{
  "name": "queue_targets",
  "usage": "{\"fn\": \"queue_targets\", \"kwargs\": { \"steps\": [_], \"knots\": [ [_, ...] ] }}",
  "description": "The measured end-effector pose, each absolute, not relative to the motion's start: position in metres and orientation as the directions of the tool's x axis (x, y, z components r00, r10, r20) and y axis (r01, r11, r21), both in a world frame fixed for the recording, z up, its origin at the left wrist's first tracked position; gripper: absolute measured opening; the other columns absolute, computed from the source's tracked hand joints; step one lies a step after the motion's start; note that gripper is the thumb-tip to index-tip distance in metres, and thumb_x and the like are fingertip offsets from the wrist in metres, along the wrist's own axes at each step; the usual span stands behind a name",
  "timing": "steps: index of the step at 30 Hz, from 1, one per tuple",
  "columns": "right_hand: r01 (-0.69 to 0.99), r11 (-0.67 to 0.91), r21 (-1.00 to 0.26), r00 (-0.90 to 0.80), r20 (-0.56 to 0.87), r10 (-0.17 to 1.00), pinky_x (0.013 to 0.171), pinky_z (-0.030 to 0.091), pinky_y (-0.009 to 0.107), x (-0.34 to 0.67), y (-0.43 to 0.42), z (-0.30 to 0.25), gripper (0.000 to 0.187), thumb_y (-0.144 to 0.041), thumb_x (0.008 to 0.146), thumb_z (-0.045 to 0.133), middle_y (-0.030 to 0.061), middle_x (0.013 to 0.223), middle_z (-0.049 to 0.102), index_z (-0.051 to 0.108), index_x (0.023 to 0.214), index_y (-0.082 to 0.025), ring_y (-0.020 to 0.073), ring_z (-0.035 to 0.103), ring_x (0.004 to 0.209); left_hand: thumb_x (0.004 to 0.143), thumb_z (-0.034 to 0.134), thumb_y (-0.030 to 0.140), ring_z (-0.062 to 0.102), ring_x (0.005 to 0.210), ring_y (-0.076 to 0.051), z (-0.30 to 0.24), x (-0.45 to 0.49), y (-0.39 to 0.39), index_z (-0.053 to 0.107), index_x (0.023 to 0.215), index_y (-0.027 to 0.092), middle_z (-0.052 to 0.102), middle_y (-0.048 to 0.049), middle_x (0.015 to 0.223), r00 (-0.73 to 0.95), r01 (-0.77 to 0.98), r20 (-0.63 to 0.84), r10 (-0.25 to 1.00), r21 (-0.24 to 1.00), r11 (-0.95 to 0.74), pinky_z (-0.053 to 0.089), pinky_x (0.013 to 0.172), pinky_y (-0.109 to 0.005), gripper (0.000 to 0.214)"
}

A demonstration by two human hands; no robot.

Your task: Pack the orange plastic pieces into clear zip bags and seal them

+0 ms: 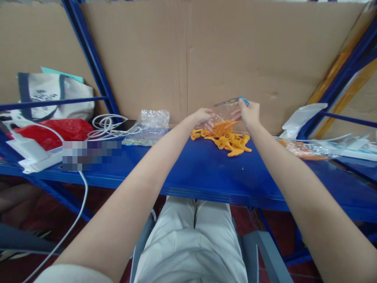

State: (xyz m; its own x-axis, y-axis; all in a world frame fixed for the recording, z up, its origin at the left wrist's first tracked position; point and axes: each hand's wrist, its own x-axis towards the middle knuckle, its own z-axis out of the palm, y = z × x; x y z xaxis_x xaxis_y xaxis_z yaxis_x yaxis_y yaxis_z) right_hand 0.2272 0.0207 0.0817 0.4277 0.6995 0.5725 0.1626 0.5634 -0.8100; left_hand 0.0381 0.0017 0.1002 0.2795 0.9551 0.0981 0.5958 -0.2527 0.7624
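Note:
A pile of small orange plastic pieces (231,142) lies on the blue shelf (188,173). Above it both my hands hold a clear plastic bag (225,114) with a coloured top strip. My left hand (204,117) has its fingers at the bag's mouth, with an orange piece against them. My right hand (249,114) pinches the bag's upper right edge. Some orange pieces show through the bag's lower part.
A stack of clear bags (151,124) and a coiled white cable (107,125) lie to the left, with a white tote (53,98), red bag (59,129) and white charger (29,153). More bagged orange pieces (303,150) lie right. Cardboard (206,55) backs the shelf.

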Motion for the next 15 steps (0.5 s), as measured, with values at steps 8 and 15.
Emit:
{"fn": "queue_targets", "kwargs": {
  "steps": [8, 15],
  "knots": [
    [0.076, 0.488, -0.869, 0.45, 0.467, 0.761, 0.058, 0.06, 0.038, 0.242, 0.02, 0.092, 0.027, -0.042, 0.092, 0.058, 0.0032, 0.061, 0.066, 0.061, 0.082, -0.017, 0.0228, 0.073, 0.064, 0.1, 0.048, 0.045, 0.074, 0.087, -0.023, 0.096, 0.033, 0.017, 0.068, 0.116, 0.018, 0.076, -0.0093, 0.087, 0.341, 0.601, 0.219, 0.914, 0.697, -0.391, 0.056, 0.076, -0.033, 0.038],
    [0.092, 0.542, -0.835, 0.412, 0.527, 0.743, 0.053, 0.057, 0.027, 0.24, -0.006, 0.122, 0.013, -0.03, 0.101, 0.046, -0.0009, 0.064, 0.067, 0.053, 0.095, -0.021, 0.019, 0.074, 0.068, 0.1, 0.048, 0.045, 0.072, 0.066, -0.016, 0.113, 0.055, 0.005, 0.065, 0.114, 0.015, 0.072, -0.0057, 0.073, 0.26, 0.395, 0.343, 0.903, 0.815, -0.423, 0.055, 0.065, -0.024, 0.038]
  ]
}}
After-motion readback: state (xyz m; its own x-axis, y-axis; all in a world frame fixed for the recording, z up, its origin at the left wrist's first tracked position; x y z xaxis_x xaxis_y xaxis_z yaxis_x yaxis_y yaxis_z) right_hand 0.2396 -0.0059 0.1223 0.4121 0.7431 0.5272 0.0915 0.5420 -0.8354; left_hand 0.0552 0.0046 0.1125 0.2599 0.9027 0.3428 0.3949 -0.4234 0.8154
